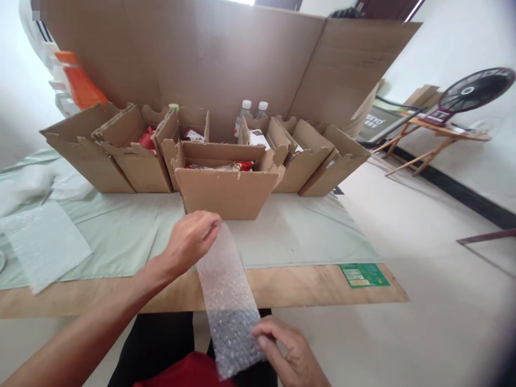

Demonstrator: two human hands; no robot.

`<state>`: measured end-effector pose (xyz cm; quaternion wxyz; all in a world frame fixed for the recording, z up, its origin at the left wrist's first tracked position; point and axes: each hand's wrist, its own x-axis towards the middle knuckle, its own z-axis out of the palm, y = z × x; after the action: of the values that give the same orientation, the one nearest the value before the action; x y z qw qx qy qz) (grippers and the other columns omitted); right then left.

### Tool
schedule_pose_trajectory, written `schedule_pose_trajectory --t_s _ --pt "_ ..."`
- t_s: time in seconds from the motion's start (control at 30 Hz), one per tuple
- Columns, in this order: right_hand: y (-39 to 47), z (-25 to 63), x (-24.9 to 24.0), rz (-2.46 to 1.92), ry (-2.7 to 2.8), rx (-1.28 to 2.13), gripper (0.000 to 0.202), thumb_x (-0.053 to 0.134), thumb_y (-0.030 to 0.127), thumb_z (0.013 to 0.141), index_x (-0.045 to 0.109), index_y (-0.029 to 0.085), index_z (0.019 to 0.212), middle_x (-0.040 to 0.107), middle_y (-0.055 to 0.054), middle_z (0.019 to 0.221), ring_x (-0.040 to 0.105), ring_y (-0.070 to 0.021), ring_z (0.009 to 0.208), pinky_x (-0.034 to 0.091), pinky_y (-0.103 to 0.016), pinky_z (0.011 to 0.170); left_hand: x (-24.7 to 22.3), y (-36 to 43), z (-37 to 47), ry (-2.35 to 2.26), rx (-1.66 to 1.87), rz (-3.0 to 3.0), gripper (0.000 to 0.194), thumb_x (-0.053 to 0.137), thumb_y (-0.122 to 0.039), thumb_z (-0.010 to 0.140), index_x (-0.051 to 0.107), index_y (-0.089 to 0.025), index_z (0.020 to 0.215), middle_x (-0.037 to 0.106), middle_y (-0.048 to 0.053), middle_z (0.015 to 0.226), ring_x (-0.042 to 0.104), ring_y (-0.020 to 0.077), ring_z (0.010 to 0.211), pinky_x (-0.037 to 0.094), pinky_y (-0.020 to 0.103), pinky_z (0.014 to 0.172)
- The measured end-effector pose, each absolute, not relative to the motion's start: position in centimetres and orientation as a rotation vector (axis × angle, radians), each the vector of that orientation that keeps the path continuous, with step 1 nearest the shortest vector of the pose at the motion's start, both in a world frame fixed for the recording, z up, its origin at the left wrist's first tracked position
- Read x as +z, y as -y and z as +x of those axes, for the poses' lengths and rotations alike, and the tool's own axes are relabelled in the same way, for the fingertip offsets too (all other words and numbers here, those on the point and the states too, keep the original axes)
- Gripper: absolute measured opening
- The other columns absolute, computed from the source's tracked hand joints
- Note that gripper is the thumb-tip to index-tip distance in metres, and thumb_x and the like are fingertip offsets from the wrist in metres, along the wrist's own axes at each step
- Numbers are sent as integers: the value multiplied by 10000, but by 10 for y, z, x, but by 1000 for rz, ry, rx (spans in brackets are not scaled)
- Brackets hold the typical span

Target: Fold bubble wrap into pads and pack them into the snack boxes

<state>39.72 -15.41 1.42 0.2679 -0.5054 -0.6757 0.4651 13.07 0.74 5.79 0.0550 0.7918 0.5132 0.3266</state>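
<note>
while your left hand (197, 234) pinches the bubble-wrap strip's (229, 293) upper end and your right hand (287, 344) its lower side, across the front edge of the table (294, 287), you're likely at the straightening step, next move probably needing firm grips, even tension.

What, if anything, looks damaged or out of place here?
Mainly the front box: ragged and chipped along the top, unlike a clean cut. The loose sheet at left lies askew, one corner past the edge of the cloth onto bare wood. I see no spill.
</note>
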Motion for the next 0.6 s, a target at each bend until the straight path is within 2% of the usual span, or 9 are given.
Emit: schedule_pose_trajectory --t_s 0.1,0.17,0.27,0.33,0.4,0.43,0.47,0.53,0.6 --pt "179 382 -1 -1418 1535 1441 226 604 389 960 744 220 1017 708 -35 840 649 -181 771 526 -288 744 60 -10 154 -1424 996 2532 372 626 -200 908 644 -161 1278 665 185 1371 584 355 1319 474 554 1082" --pt "190 372 -6 -1366 1326 1598 300 653 467 932 742 223 1082 727 -50 872 666 -200 806 534 -316 770 57 8 148 -1256 965 2575 452 601 -143 902 606 -157 1354 570 203 1497 475 370 1441 406 610 1155" --pt "193 359 -6 -1147 1045 1812 451 707 580 876 729 230 1160 761 -85 966 699 -231 867 547 -362 809 57 57 113 -966 751 2354 414 546 -180 946 615 -274 1343 641 118 1426 521 309 1418 457 576 1147" --pt "186 353 -1 -1000 894 1870 527 743 614 825 727 229 1184 768 -109 1019 712 -250 888 565 -380 791 61 93 89 -900 635 2135 432 542 -352 994 557 -339 1426 627 105 1458 502 321 1448 477 583 1140" --pt "173 348 4 -910 800 1872 572 759 616 796 722 221 1208 765 -139 1075 725 -287 953 584 -391 752 63 119 76 -932 592 2047 613 588 -534 964 450 -350 1532 552 129 1546 471 357 1476 480 599 1140" --pt "167 347 7 -881 777 1866 584 755 607 796 711 218 1228 759 -158 1124 727 -311 1015 593 -396 742 62 128 76 -987 599 2041 694 621 -564 939 405 -349 1562 536 140 1559 485 365 1465 492 593 1130" --pt "160 345 9 -856 771 1864 589 739 594 809 691 216 1257 748 -176 1182 722 -332 1081 601 -403 742 59 132 78 -1069 628 2045 714 646 -544 930 392 -349 1568 563 144 1532 530 357 1427 519 572 1105" --pt "151 343 11 -818 797 1846 589 680 557 860 623 218 1338 724 -196 1269 717 -344 1141 614 -408 739 47 131 90 -1292 718 2015 578 626 -416 959 462 -341 1508 669 119 1398 643 306 1298 573 501 1036" --pt "148 343 12 -843 864 1761 564 614 485 925 532 238 1426 731 -181 1263 754 -302 1044 616 -379 693 33 120 105 -1504 787 1943 439 557 -311 981 541 -302 1420 726 93 1282 705 263 1166 592 450 981"
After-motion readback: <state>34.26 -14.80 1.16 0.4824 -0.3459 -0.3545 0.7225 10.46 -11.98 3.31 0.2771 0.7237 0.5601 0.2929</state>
